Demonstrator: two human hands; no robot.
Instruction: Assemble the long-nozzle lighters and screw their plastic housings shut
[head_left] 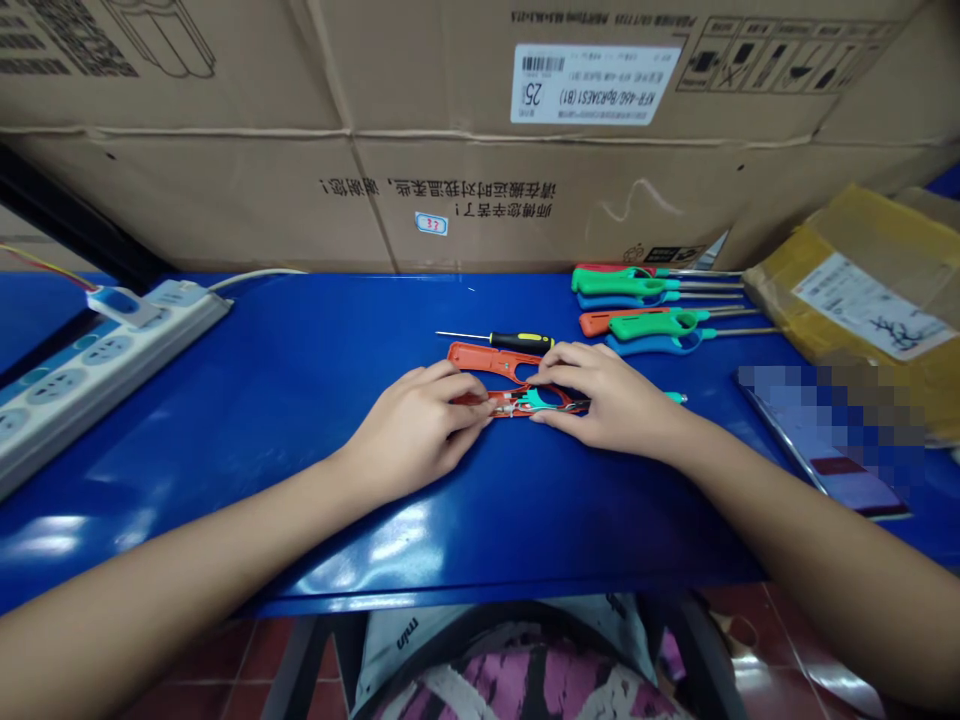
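Note:
An opened orange utility lighter (512, 411) lies on the blue table, its shell half holding small inner parts and a teal trigger (541, 399). My left hand (420, 425) is closed, its fingertips pinching at the handle end; they hide exactly which part they touch. My right hand (600, 395) grips the lighter's front portion with thumb below and fingers above. Just beyond lies the loose orange shell half (480, 356), partly behind my right fingers. A teal tip (676, 398) shows past my right hand. Behind these rests a black-and-yellow screwdriver (523, 342).
Several green, blue and orange lighters (652, 325) lie at the back right. Beside them is a yellow-taped package (862, 300), with a phone (825, 440) in front. A power strip (97, 365) runs along the left. A large cardboard box (262, 200) stands behind.

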